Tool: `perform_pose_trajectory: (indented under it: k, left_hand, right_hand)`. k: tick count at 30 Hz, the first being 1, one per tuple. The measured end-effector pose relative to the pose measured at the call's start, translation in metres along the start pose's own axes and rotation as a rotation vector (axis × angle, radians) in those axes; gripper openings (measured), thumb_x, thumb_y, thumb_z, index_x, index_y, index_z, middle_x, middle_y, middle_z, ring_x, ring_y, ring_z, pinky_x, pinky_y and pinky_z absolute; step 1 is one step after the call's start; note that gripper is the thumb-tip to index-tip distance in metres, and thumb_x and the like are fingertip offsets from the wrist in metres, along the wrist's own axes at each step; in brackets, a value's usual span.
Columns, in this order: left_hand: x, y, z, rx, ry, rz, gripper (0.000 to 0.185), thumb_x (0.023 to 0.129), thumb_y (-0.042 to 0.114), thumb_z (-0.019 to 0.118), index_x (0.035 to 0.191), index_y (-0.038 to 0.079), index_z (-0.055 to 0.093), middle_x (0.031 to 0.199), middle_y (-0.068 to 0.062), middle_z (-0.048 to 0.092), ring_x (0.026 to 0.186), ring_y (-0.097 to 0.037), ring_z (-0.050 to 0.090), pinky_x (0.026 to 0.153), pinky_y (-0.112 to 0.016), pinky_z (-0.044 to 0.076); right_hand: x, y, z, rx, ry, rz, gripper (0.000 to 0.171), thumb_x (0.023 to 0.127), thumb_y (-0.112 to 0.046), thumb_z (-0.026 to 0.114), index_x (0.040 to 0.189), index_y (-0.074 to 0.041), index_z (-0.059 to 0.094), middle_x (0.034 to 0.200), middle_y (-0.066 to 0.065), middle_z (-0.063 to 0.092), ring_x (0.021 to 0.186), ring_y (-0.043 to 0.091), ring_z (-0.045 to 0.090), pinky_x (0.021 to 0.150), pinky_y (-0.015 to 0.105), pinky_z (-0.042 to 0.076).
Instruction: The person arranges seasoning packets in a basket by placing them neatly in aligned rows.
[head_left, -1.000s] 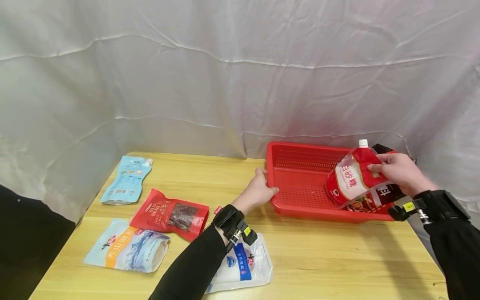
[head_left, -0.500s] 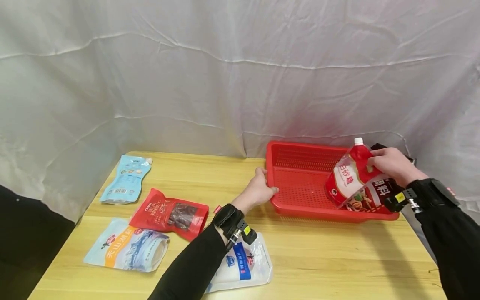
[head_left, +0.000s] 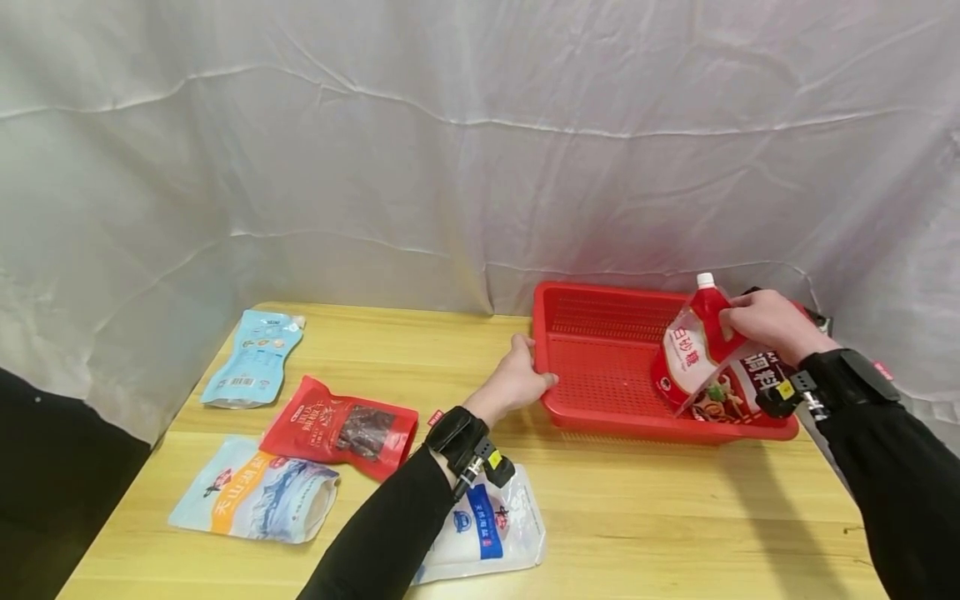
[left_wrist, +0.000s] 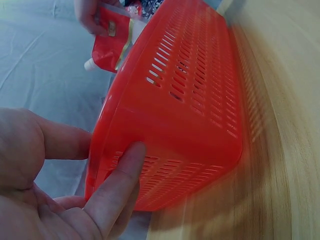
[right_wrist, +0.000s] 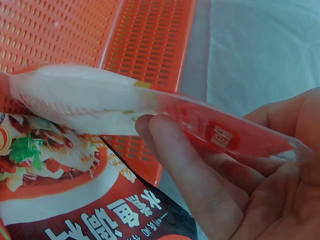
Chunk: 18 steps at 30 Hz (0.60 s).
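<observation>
Red perforated plastic forms the basket (head_left: 600, 367); the left hand (head_left: 517, 383) is gripping its near-left corner, thumb on the outer wall. The right hand (head_left: 761, 325) is pinching a glossy spouted pouch (head_left: 690, 354) upright over the basket's right end, above one printed bag (head_left: 750, 387) lying inside. Four flat packets are lying on the wooden table (head_left: 637, 508): blue (head_left: 255, 358), red (head_left: 341, 427), orange-and-blue (head_left: 255, 493), white (head_left: 491, 525).
</observation>
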<state>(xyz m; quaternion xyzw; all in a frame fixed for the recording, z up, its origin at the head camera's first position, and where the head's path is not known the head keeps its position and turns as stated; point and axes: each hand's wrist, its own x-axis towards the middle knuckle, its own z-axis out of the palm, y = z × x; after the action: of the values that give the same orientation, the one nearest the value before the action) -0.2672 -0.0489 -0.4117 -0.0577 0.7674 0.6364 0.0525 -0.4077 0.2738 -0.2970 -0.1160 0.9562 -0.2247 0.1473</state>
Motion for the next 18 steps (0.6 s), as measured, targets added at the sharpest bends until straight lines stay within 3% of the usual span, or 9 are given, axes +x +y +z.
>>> perform_pose_trajectory:
  k: [5, 11, 18]
  left_hand:
    - [0.000, 0.000, 0.001, 0.000, 0.003, -0.003, 0.055, 0.097, -0.002, 0.067, 0.141, 0.002, 0.033, 0.111, -0.019, 0.064, 0.101, -0.032, 0.073, 0.086, -0.031, 0.060]
    - [-0.001, 0.000, 0.002, 0.018, 0.016, 0.005, 0.054, 0.096, -0.002, 0.068, 0.139, 0.002, 0.034, 0.111, -0.019, 0.064, 0.100, -0.031, 0.073, 0.088, -0.032, 0.059]
    - [-0.001, 0.001, 0.002, 0.012, 0.013, -0.011, 0.055, 0.097, -0.001, 0.067, 0.141, 0.003, 0.033, 0.111, -0.018, 0.064, 0.104, -0.034, 0.073, 0.089, -0.032, 0.059]
  right_hand:
    - [-0.009, 0.000, -0.002, -0.051, 0.056, -0.016, 0.066, 0.107, -0.036, 0.051, 0.141, 0.020, 0.043, 0.119, 0.042, 0.059, 0.090, 0.042, 0.066, 0.073, 0.041, 0.062]
    - [-0.025, -0.008, -0.001, -0.094, 0.235, -0.042, 0.071, 0.105, -0.047, 0.052, 0.144, 0.011, 0.043, 0.130, 0.041, 0.053, 0.103, 0.050, 0.060, 0.080, 0.055, 0.060]
    - [-0.043, -0.028, 0.005, 0.031, 0.421, -0.049, 0.074, 0.104, -0.053, 0.048, 0.154, 0.001, 0.041, 0.146, 0.036, 0.047, 0.120, 0.053, 0.050, 0.095, 0.067, 0.052]
